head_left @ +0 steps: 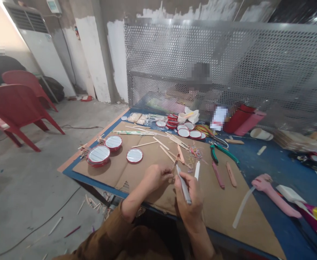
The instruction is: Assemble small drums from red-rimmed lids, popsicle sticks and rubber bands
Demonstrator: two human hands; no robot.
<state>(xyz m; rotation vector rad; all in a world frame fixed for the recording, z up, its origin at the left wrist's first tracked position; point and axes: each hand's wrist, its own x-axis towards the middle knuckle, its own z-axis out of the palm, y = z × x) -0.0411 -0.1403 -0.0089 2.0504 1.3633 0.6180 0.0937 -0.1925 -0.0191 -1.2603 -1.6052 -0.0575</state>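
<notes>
Over the cardboard sheet (153, 173), my left hand (157, 177) pinches a thin wooden stick (175, 162) at its lower end. Close on its right, my right hand (190, 193) grips a pale grey pen-like tool (185, 186), its tip beside the stick. A white marker-like piece (197, 170) lies just past my right fingers. Beyond the hands are a peach-coloured cutter (181, 154), loose sticks (167, 153) and tangled rubber bands (196, 151). One round red-rimmed disc (134, 155) rests left of them.
Small red drum-like stacks (98, 156) stand at the left table edge. Pliers with green handles (226, 151), a pink glue gun (276, 195) and a red bottle (238, 119) are on the right. A perforated metal panel (218, 50) rises behind; red chairs (17, 101) are at left.
</notes>
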